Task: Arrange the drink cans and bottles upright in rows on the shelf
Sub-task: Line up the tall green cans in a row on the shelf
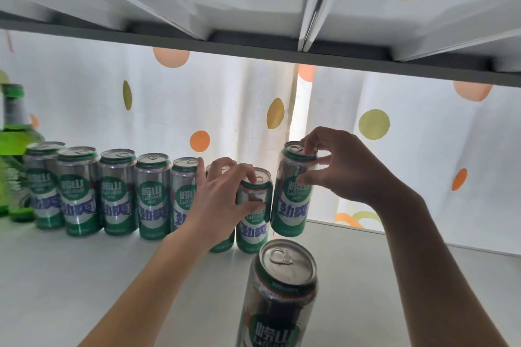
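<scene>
Cans (153, 194) line white shelf (70, 276) before dotted curtain (225, 98).

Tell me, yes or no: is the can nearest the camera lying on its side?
No, the near can stands upright on the shelf, its pull-tab top facing up.

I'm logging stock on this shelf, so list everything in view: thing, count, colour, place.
row cans: eight, green and silver, along the back; the rightmost tilted, lifted.
near can: one, green and silver, upright in front.
bottles: at least one, green, far left.
shelf: one, white, under everything.
upper shelf: one, white, overhead.
curtain: white with coloured dots, behind.
left hand: grips the seventh can.
right hand: holds the tilted can.
</scene>
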A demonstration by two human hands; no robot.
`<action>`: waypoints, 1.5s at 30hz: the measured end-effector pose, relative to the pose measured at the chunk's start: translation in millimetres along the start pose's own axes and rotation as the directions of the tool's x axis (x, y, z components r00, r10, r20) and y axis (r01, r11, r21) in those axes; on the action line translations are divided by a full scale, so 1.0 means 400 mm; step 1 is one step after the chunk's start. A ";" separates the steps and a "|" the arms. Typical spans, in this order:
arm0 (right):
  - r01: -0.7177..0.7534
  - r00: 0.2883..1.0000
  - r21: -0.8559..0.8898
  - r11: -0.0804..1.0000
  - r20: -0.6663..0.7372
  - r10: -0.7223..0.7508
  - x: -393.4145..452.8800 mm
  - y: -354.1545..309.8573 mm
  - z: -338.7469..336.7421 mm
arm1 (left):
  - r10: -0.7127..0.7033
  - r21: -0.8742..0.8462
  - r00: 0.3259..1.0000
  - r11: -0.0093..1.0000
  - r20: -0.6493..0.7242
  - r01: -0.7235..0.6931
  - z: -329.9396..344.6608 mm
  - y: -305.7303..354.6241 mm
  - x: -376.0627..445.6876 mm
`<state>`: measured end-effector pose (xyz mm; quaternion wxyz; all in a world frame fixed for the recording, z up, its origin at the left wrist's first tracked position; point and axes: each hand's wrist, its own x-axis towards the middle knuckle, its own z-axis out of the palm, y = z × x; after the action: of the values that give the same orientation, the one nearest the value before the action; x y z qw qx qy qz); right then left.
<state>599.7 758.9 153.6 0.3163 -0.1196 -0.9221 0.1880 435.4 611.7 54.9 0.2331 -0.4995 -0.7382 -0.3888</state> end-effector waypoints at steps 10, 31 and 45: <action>-0.079 0.997 -0.040 0.996 0.018 0.080 0.010 0.038 0.038 | 0.139 0.171 0.990 0.976 -0.005 -0.136 0.039 -0.032 -0.003; -0.176 0.970 -0.082 0.981 0.154 0.187 0.013 0.063 0.100 | 0.182 0.292 0.983 0.938 0.033 -0.184 0.046 -0.053 -0.033; -0.237 0.953 -0.056 0.970 0.181 0.244 -0.017 0.022 0.099 | 0.204 0.153 0.979 0.967 0.005 -0.202 0.033 -0.014 -0.048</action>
<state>581.0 753.9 117.3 0.2010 -0.2181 -0.9294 0.2198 438.3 610.8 31.2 0.3134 -0.5510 -0.7096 -0.3078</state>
